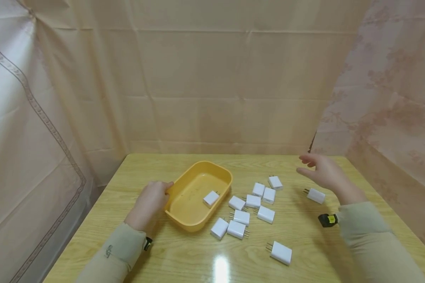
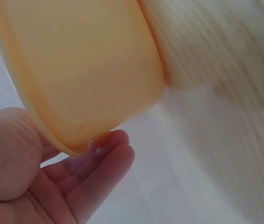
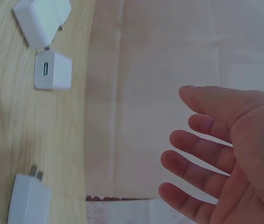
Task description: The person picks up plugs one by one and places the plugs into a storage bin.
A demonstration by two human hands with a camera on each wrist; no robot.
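Note:
My left hand (image 1: pixel 150 202) grips the left rim of a yellow plastic basin (image 1: pixel 189 192). In the left wrist view the fingers (image 2: pixel 106 172) reach under the basin's rim. One white USB charger plug (image 1: pixel 211 198) lies inside the basin, near its right wall. Over the right part of the table, my right hand (image 1: pixel 324 171) is raised with fingers spread and holds nothing. Nearest to it lies a single white charger plug (image 1: pixel 316 195), its prongs pointing left. The right wrist view shows the fingers (image 3: pixel 192 144) apart, and a charger plug (image 3: pixel 53 70) with its USB port visible.
Several white charger plugs (image 1: pixel 237 229) lie loosely grouped right of the basin. Another charger plug (image 1: pixel 281 252) lies closer to the front. The wooden table (image 1: pixel 248 267) is bordered by a beige cloth curtain (image 1: pixel 219 86) behind and patterned cloth (image 1: pixel 393 98) at the right.

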